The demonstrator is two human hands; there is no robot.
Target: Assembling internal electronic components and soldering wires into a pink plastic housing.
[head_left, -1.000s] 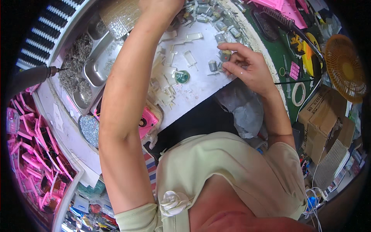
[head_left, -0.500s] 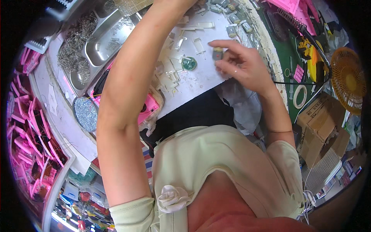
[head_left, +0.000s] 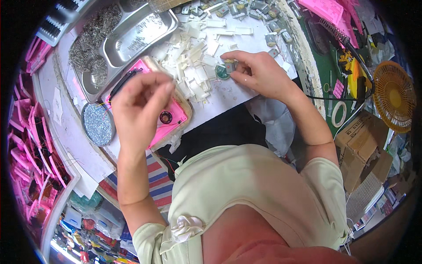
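Observation:
My right hand (head_left: pixel 263 72), over the white work surface, pinches a small grey motor (head_left: pixel 230 66) between thumb and forefinger. Just behind the motor lies a round green piece (head_left: pixel 221 72). My left hand (head_left: pixel 143 103), a little blurred, hangs over a pink plastic casing (head_left: pixel 169 118) with a round black part in it. The left fingers are curled in toward the thumb; whatever is between them, if anything, cannot be made out. A heap of white plastic pieces (head_left: pixel 198 75) spreads between the two hands.
A metal tray (head_left: pixel 105 57) of small springs stands at the far left. Nearer is a round dish (head_left: pixel 97 124) of tiny silvery parts. More grey motors (head_left: pixel 270 26) lie at the back. Rightward are a tape roll (head_left: pixel 339 114), a cardboard box (head_left: pixel 362 141) and a brown fan (head_left: pixel 395 97).
My left arm has drawn back from the far edge, bringing the hand over the pink casing and uncovering the white pieces. My right hand has shifted slightly left, still holding the motor.

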